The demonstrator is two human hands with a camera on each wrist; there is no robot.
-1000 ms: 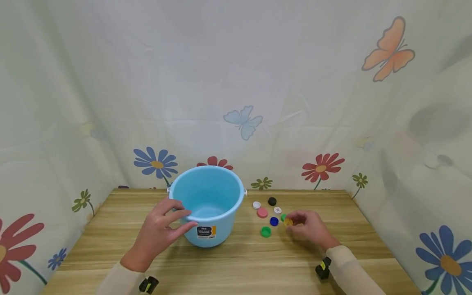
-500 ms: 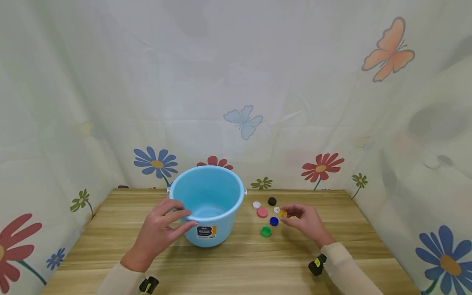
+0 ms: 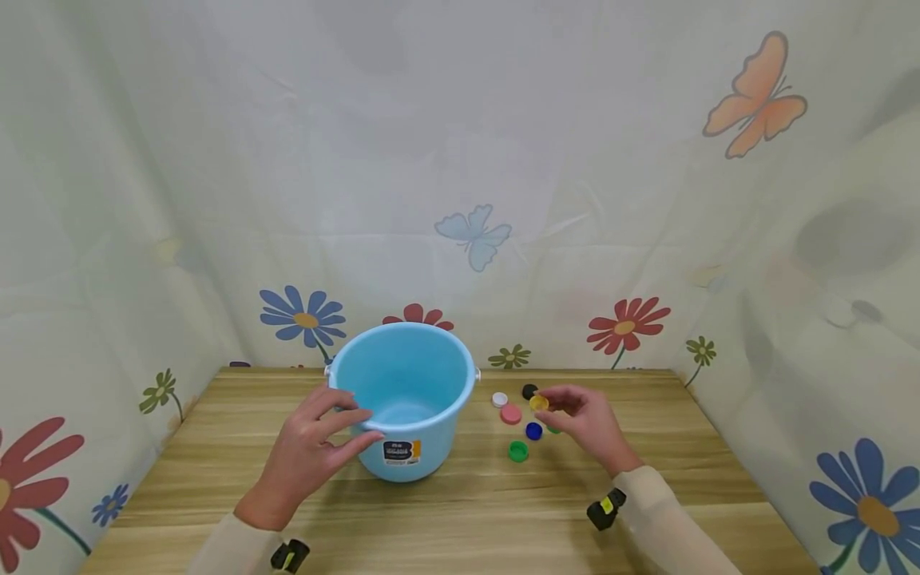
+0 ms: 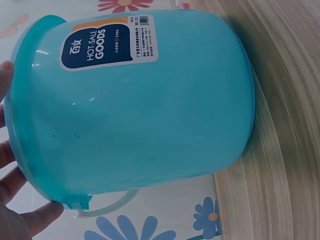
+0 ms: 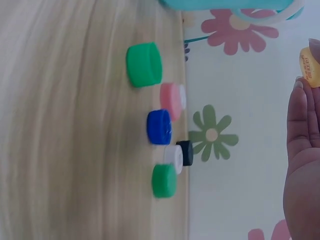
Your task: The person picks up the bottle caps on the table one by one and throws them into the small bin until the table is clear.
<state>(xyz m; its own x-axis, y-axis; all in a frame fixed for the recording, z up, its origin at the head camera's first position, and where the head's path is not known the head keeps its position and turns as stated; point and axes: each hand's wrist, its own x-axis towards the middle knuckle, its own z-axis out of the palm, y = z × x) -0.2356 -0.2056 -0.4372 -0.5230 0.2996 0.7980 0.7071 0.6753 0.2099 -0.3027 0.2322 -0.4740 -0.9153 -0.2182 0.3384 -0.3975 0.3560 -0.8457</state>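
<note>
A light blue bucket (image 3: 438, 443) stands upright on the wooden table, with a label on its front. My left hand (image 3: 309, 447) holds its near-left rim, thumb outside and fingers over the edge. In my right hand (image 3: 585, 423), a yellow bottle cap (image 3: 539, 403) is pinched between thumb and fingers, raised above the table right of the bucket. Beneath and beside it lie a green cap (image 3: 518, 451), a blue cap (image 3: 533, 431), a pink cap (image 3: 511, 414), a white cap (image 3: 499, 399) and a partly covered black cap (image 3: 529, 391). The right wrist view shows another white cap (image 5: 173, 159) and another green cap (image 5: 164, 181).
The wooden table (image 3: 460, 519) ends at a pale curtain (image 3: 359, 200) printed with flowers and butterflies, which also hangs at both sides. On the bucket's right side sits a white handle joint (image 3: 477, 374); part of the handle (image 4: 110, 206) shows in the left wrist view.
My right hand has carried the yellow cap left and away from me, off the green cap toward the black one. The left hand and bucket have stayed in place.
</note>
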